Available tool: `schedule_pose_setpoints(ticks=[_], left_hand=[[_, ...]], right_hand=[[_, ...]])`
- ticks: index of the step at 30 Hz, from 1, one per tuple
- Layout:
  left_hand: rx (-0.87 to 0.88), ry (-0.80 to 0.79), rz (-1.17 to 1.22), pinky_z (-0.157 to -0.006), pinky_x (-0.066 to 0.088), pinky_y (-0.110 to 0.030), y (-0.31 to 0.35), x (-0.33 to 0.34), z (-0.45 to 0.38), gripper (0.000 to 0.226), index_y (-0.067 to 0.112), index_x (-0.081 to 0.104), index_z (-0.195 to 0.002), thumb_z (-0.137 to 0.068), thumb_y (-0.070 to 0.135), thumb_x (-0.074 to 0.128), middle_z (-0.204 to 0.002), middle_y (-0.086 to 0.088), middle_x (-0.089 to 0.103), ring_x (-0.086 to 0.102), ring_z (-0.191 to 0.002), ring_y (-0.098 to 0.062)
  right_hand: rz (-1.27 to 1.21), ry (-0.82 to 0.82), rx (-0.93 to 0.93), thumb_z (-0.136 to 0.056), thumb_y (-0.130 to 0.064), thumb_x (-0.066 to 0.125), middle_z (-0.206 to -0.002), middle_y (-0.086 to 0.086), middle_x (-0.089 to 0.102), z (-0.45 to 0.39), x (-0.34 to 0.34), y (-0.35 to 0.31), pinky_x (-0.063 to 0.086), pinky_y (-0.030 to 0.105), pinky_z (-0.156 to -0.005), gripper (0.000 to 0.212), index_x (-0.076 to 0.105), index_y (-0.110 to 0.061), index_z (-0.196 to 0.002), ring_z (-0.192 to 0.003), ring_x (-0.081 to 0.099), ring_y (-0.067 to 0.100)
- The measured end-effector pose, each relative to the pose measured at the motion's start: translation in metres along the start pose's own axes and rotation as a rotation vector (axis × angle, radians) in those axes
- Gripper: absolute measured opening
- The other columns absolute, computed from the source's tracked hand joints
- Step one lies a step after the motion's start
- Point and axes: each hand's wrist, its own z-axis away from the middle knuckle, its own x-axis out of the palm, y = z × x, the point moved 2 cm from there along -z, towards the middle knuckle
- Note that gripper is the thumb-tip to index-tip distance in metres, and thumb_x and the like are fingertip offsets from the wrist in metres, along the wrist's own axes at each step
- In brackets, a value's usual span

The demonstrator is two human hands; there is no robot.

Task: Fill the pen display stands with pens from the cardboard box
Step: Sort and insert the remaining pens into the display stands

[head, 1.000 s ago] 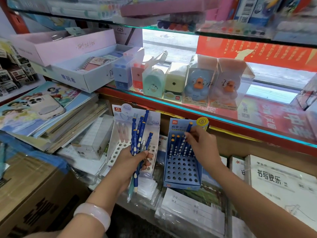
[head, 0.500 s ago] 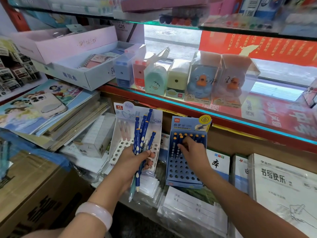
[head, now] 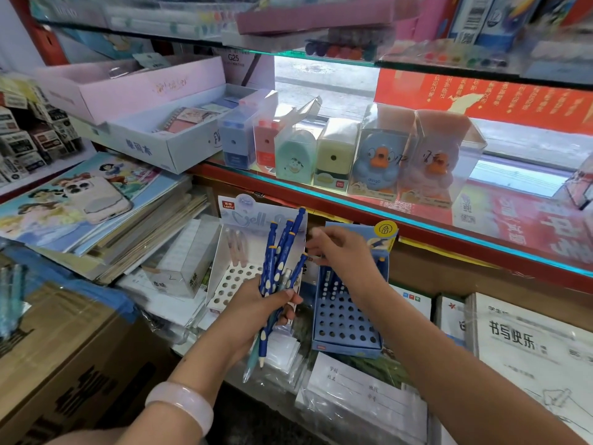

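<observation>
Left hand (head: 256,309) at lower centre of the frame gripping a fanned bundle of blue pens (head: 280,252) (tips down), right hand (head: 340,252) pinching one pen's top just beside it, above the blue display stand (head: 346,319) at centre, white stand (head: 231,277) left of it.

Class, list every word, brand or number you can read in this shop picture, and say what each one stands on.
"LANTU": red tag on the white pen stand.
"Q25": white box behind the pink box.
"deli": label on the yellow sharpener.
"书写快乐": the writing workbook at right.
"单词本": front of the white tray box.
Red banner, blue pen stand header and form sheets: too blurred to read.
</observation>
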Motion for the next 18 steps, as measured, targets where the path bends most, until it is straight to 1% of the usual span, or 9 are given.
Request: schedule_pose_setpoints(ticks=[2,5,7,9,11,12,14,16,18], left_hand=[[0.005,-0.024,-0.007,-0.052,0.048,-0.021,0.001,0.0,0.002,0.011,0.006,0.061,-0.091,-0.09,-0.001,0.053,-0.069,-0.004,0.069,0.057,-0.053,-0.012],[0.001,-0.028,-0.01,-0.052,0.048,-0.021,0.001,-0.001,0.003,0.012,0.007,0.06,-0.09,-0.09,-0.002,0.052,-0.068,-0.003,0.069,0.056,-0.054,-0.013],[-0.003,-0.026,-0.007,-0.052,0.049,-0.021,0.001,-0.002,0.003,0.012,0.007,0.06,-0.092,-0.09,-0.002,0.052,-0.069,-0.004,0.068,0.056,-0.054,-0.013],[-0.005,-0.026,-0.005,-0.052,0.049,-0.021,0.0,-0.002,0.003,0.012,0.007,0.06,-0.093,-0.091,-0.002,0.051,-0.071,-0.005,0.068,0.056,-0.054,-0.013],[-0.011,-0.019,-0.008,-0.052,0.048,-0.021,-0.001,-0.003,0.001,0.013,0.007,0.06,-0.094,-0.092,-0.001,0.05,-0.073,-0.006,0.068,0.057,-0.055,-0.013],[-0.013,-0.015,-0.007,-0.052,0.048,-0.021,-0.002,-0.004,0.001,0.013,0.007,0.06,-0.093,-0.092,-0.001,0.049,-0.073,-0.006,0.068,0.057,-0.055,-0.013],[-0.01,-0.007,0.002,-0.051,0.047,-0.021,-0.003,-0.004,-0.001,0.014,0.007,0.06,-0.092,-0.092,-0.001,0.049,-0.07,-0.005,0.068,0.057,-0.055,-0.013],[-0.006,0.008,0.016,-0.05,0.046,-0.021,-0.002,-0.004,-0.002,0.014,0.007,0.061,-0.092,-0.092,-0.001,0.049,-0.067,-0.003,0.068,0.057,-0.053,-0.012],[-0.008,0.038,0.032,-0.05,0.047,-0.021,-0.003,-0.004,-0.004,0.014,0.007,0.061,-0.091,-0.092,-0.001,0.049,-0.066,-0.002,0.068,0.057,-0.051,-0.011]], right_hand=[[-0.124,-0.063,0.08,-0.095,-0.029,0.052,-0.087,-0.001,0.068,-0.005,0.009,-0.012,0.054,0.02,-0.075,0.021,0.064,-0.012,-0.102,-0.082,0.065,0.01],[-0.189,-0.047,0.107,-0.093,-0.023,0.056,-0.076,0.002,0.065,-0.009,0.018,-0.017,0.054,0.019,-0.068,0.014,0.062,-0.011,-0.089,-0.069,0.062,0.011],[-0.219,-0.014,0.107,-0.093,-0.019,0.056,-0.073,0.004,0.063,-0.011,0.019,-0.016,0.055,0.018,-0.065,0.013,0.06,-0.011,-0.084,-0.065,0.061,0.011],[-0.25,0.027,0.066,-0.094,-0.016,0.055,-0.077,0.006,0.064,-0.013,0.015,-0.018,0.055,0.017,-0.065,0.012,0.06,-0.01,-0.085,-0.067,0.061,0.012],[-0.292,0.109,0.015,-0.094,-0.014,0.052,-0.083,0.008,0.065,-0.017,0.002,-0.024,0.056,0.017,-0.066,0.012,0.061,-0.005,-0.093,-0.07,0.062,0.013],[-0.316,0.156,-0.008,-0.095,-0.013,0.052,-0.083,0.008,0.065,-0.018,-0.006,-0.028,0.056,0.017,-0.067,0.013,0.06,-0.003,-0.096,-0.07,0.062,0.013],[-0.341,0.232,-0.066,-0.095,-0.013,0.05,-0.079,0.005,0.064,-0.019,-0.025,-0.034,0.055,0.016,-0.066,0.012,0.059,-0.006,-0.093,-0.067,0.062,0.009],[-0.31,0.283,-0.127,-0.096,-0.012,0.049,-0.075,0.002,0.063,-0.018,-0.041,-0.034,0.054,0.014,-0.066,0.012,0.06,-0.007,-0.094,-0.064,0.062,0.004],[-0.213,0.304,-0.184,-0.096,-0.013,0.05,-0.075,0.001,0.064,-0.014,-0.053,-0.028,0.053,0.014,-0.066,0.013,0.061,-0.006,-0.098,-0.065,0.062,0.002]])
